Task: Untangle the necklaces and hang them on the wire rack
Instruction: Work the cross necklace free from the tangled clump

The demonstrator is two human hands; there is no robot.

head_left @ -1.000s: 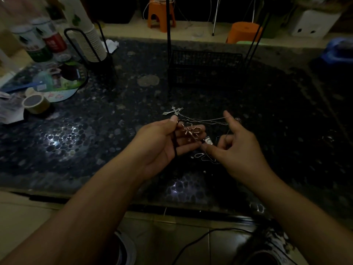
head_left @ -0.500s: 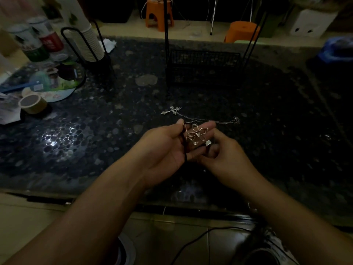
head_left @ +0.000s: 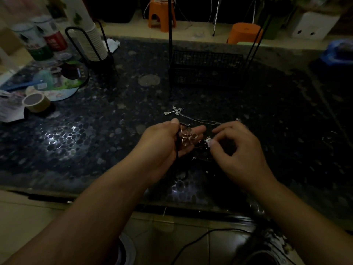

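Left hand palm up above the dark pebbled worktop, fingers loosely curled, cradling a copper-coloured flower pendant on the fingers, thumb pressed down beside it. Black cord hanging from under that thumb, down across the palm. Right hand just beside the left, knuckles up, fingers curled, thumb and forefinger pinching a small silver clasp right at the left hand's fingertips. Whether clasp and flower pendant belong to one necklace: cannot tell in this dim light.

Beyond both hands, flat on the worktop, a silver cross pendant with its thin chain trailing rightward and passing behind the right hand. More fine chain loops lying under and between the hands, too dark to trace.

Farther back, upright near the worktop's far edge, the black wire rack: mesh basket at the base, thin posts rising out of view. No necklace seen on the part in view.

At far left, a stack of paper cups in a black wire holder, two cans behind it, a roll of tape lying flat near the edge, and a round printed fan between them. On the floor beyond the worktop, two orange stools.
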